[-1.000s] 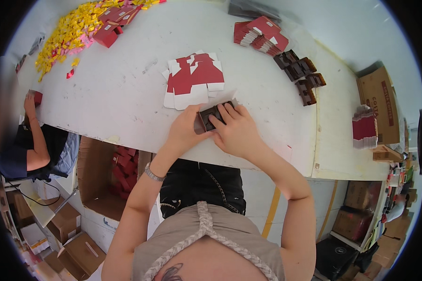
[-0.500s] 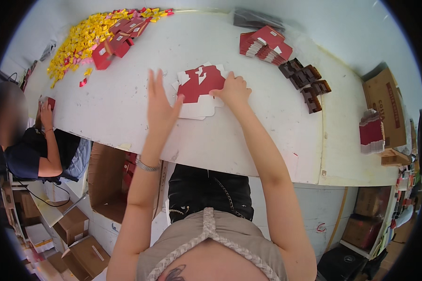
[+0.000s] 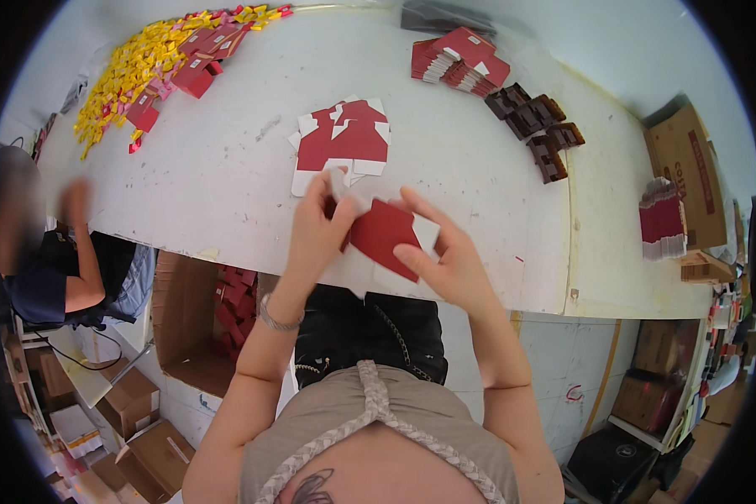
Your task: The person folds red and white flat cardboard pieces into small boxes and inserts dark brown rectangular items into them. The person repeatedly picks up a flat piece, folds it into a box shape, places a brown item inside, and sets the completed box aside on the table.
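Red and white card forms one partly folded carton (image 3: pixel 385 238), located between the fingers of the left hand (image 3: pixel 317 220) and right hand (image 3: pixel 447 254); both grasp it. Its long axis slants from the left fingers down toward the right thumb, white flap rightward. Beyond the fingers: four brown trays (image 3: pixel 529 122) at right; overlapping flat blanks (image 3: pixel 357 147), count indeterminable.
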The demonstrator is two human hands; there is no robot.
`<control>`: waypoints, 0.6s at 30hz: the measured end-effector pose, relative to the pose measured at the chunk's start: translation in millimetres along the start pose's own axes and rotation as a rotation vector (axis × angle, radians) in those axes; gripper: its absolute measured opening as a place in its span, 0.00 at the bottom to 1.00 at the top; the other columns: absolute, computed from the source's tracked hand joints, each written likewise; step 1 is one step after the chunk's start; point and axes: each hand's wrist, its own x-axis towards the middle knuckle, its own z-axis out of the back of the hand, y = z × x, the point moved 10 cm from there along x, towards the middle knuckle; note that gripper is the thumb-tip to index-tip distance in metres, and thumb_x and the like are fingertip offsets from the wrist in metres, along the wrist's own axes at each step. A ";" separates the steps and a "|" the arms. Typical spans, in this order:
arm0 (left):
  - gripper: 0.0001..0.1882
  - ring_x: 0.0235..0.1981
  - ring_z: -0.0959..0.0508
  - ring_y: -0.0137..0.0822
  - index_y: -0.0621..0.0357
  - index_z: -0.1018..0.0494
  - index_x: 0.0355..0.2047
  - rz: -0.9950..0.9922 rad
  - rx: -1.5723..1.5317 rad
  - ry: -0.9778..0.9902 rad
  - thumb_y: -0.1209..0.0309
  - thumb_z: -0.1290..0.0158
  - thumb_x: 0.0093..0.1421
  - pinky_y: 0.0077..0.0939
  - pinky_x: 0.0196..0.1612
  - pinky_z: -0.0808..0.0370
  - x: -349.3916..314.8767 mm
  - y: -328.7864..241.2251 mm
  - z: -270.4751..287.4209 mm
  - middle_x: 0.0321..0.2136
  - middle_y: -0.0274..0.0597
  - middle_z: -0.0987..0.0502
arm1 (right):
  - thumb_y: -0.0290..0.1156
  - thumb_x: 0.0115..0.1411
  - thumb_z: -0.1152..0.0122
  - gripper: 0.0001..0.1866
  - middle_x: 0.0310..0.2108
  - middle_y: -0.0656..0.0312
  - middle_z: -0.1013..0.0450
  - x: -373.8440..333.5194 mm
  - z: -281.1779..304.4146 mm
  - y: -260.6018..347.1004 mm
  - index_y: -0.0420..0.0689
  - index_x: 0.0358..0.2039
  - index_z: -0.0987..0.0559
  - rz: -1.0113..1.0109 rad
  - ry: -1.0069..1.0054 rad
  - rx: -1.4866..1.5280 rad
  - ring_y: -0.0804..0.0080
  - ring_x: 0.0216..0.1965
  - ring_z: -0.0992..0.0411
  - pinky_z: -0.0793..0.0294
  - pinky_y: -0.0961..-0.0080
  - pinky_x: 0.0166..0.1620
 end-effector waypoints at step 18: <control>0.33 0.48 0.29 0.32 0.67 0.44 0.60 0.196 -0.333 0.099 0.67 0.53 0.55 0.26 0.54 0.32 -125.4 18.6 -19.3 0.48 0.44 0.30 | 0.29 0.49 0.30 0.41 0.52 0.53 0.31 -91.0 -24.2 -42.9 0.39 0.62 0.40 -0.177 -0.174 -0.167 0.70 0.46 0.29 0.27 0.70 0.44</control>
